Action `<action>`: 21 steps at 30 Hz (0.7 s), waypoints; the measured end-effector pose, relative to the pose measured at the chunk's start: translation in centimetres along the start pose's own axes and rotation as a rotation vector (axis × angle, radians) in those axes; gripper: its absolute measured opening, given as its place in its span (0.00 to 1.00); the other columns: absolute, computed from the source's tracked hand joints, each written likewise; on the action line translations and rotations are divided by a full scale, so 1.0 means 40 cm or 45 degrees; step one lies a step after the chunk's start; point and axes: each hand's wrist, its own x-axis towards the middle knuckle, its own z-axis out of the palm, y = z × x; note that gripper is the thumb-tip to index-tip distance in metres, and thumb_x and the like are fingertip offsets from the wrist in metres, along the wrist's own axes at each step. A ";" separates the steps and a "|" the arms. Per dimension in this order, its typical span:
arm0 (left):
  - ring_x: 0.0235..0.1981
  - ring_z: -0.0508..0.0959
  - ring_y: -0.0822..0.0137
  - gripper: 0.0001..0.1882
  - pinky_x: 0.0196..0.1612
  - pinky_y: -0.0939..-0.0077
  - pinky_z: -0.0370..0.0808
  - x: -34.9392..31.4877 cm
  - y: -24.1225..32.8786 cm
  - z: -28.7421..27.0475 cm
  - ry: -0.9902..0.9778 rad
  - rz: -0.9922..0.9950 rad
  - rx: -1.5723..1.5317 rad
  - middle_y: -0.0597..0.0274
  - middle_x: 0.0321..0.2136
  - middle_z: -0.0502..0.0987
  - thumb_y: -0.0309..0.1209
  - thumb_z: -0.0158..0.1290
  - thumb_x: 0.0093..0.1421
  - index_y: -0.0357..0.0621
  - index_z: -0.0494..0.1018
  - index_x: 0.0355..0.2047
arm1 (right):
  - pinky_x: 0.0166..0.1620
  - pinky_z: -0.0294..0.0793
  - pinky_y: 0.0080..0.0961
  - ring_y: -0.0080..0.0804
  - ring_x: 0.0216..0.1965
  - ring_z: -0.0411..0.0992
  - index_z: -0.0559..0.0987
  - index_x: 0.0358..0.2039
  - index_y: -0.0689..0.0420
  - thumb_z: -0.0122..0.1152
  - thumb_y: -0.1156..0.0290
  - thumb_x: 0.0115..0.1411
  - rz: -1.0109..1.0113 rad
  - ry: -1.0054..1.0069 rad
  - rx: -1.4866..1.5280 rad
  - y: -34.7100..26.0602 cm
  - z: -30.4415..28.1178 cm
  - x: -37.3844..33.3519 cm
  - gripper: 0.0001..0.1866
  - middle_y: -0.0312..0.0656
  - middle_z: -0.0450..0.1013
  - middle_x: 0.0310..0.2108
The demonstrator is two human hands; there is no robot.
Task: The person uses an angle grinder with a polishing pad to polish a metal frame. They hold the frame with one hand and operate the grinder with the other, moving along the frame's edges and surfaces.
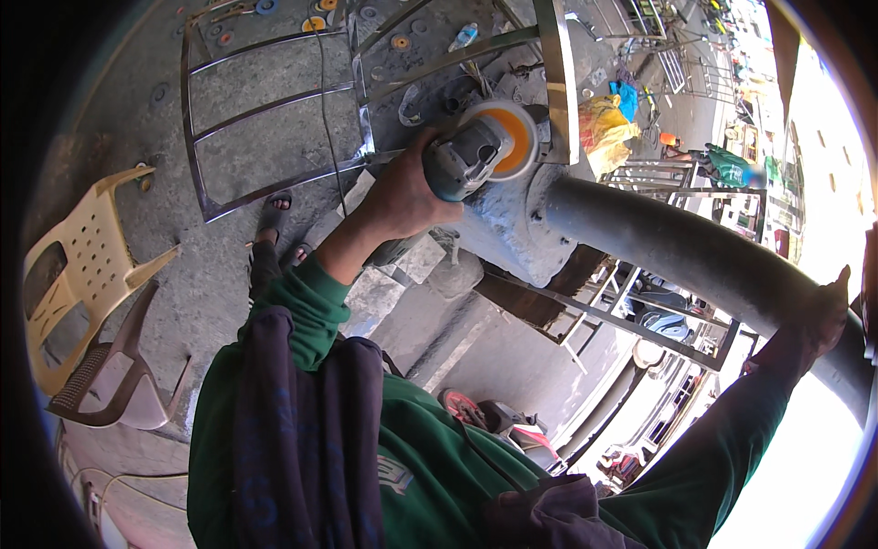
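My left hand (402, 188) is closed around the body of an angle grinder (466, 157). The grinder carries a round disc with an orange face (518, 142). The disc is right beside a flat, upright metal bar (558, 87) and a rough grey metal block (512, 229); whether it touches either I cannot tell. From that block a thick grey pipe (672, 229) runs to the right. Far along the pipe, my right hand (819, 316) grips it, with some fingers hidden behind it.
A welded metal frame (274, 101) lies on the concrete at left, with a cord (322, 101) across it. Plastic chairs (96, 265) stand at far left. Grinding discs (314, 23) are scattered at the top. Sandalled feet (274, 209) show below the frame. Another person (727, 166) is at far right.
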 end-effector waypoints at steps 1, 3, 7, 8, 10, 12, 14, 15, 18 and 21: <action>0.56 0.78 0.58 0.46 0.63 0.62 0.73 -0.001 0.003 -0.002 -0.007 0.000 -0.002 0.50 0.52 0.77 0.27 0.71 0.44 0.38 0.63 0.64 | 0.52 0.80 0.47 0.50 0.49 0.82 0.66 0.72 0.40 0.44 0.67 0.72 -0.001 0.005 -0.011 -0.002 -0.001 -0.001 0.28 0.52 0.80 0.52; 0.55 0.79 0.54 0.46 0.61 0.62 0.74 -0.004 0.011 0.000 -0.009 0.015 0.013 0.48 0.52 0.78 0.28 0.70 0.44 0.39 0.63 0.64 | 0.52 0.81 0.47 0.50 0.49 0.82 0.66 0.72 0.40 0.44 0.67 0.72 -0.011 0.015 -0.020 -0.006 -0.002 -0.001 0.28 0.52 0.80 0.52; 0.52 0.82 0.48 0.46 0.57 0.60 0.77 -0.012 0.026 0.013 -0.048 0.052 0.053 0.43 0.51 0.79 0.30 0.69 0.44 0.41 0.62 0.65 | 0.51 0.81 0.47 0.50 0.49 0.82 0.67 0.72 0.40 0.44 0.67 0.72 -0.019 0.020 -0.026 -0.015 -0.003 -0.001 0.28 0.52 0.80 0.52; 0.52 0.82 0.48 0.46 0.56 0.60 0.77 -0.014 0.027 0.016 -0.060 0.082 0.056 0.43 0.51 0.80 0.30 0.69 0.44 0.41 0.62 0.65 | 0.51 0.81 0.47 0.50 0.49 0.82 0.67 0.72 0.39 0.44 0.67 0.72 -0.022 0.021 -0.030 -0.015 -0.004 -0.001 0.28 0.52 0.80 0.52; 0.55 0.80 0.53 0.45 0.60 0.62 0.74 -0.018 0.028 0.021 -0.133 0.014 0.005 0.47 0.52 0.78 0.28 0.70 0.44 0.41 0.63 0.64 | 0.51 0.81 0.47 0.50 0.49 0.82 0.67 0.72 0.39 0.44 0.67 0.72 -0.028 0.021 -0.033 -0.017 -0.004 -0.002 0.27 0.52 0.80 0.52; 0.57 0.79 0.55 0.45 0.62 0.62 0.73 -0.023 0.025 0.025 -0.166 0.001 -0.006 0.49 0.54 0.78 0.27 0.70 0.44 0.41 0.64 0.64 | 0.51 0.81 0.47 0.50 0.49 0.82 0.67 0.71 0.39 0.44 0.67 0.73 -0.031 0.019 -0.038 -0.018 -0.004 -0.005 0.27 0.52 0.80 0.52; 0.57 0.79 0.54 0.45 0.62 0.62 0.73 -0.027 0.022 0.026 -0.170 0.006 0.027 0.48 0.54 0.78 0.27 0.69 0.44 0.41 0.64 0.64 | 0.51 0.81 0.47 0.50 0.49 0.82 0.67 0.71 0.39 0.44 0.67 0.73 -0.037 0.022 -0.036 -0.016 -0.004 -0.007 0.27 0.52 0.80 0.52; 0.56 0.80 0.52 0.46 0.61 0.62 0.74 -0.029 0.022 0.027 -0.144 0.051 0.028 0.47 0.54 0.78 0.27 0.70 0.44 0.41 0.64 0.64 | 0.51 0.81 0.47 0.50 0.49 0.82 0.67 0.71 0.39 0.44 0.67 0.73 -0.036 0.029 -0.037 -0.016 -0.003 -0.007 0.27 0.51 0.80 0.52; 0.55 0.81 0.51 0.46 0.59 0.61 0.76 -0.029 0.027 0.032 -0.132 0.078 0.029 0.45 0.53 0.79 0.28 0.70 0.44 0.40 0.63 0.64 | 0.50 0.81 0.47 0.50 0.49 0.82 0.68 0.71 0.38 0.44 0.66 0.73 -0.030 0.035 -0.051 -0.011 -0.003 -0.008 0.27 0.51 0.80 0.52; 0.57 0.79 0.54 0.45 0.63 0.62 0.73 -0.020 0.039 0.039 -0.174 0.007 -0.035 0.48 0.54 0.77 0.27 0.70 0.44 0.41 0.64 0.64 | 0.50 0.82 0.47 0.50 0.48 0.82 0.68 0.71 0.38 0.44 0.66 0.73 -0.030 0.039 -0.055 -0.010 -0.001 -0.007 0.27 0.51 0.80 0.52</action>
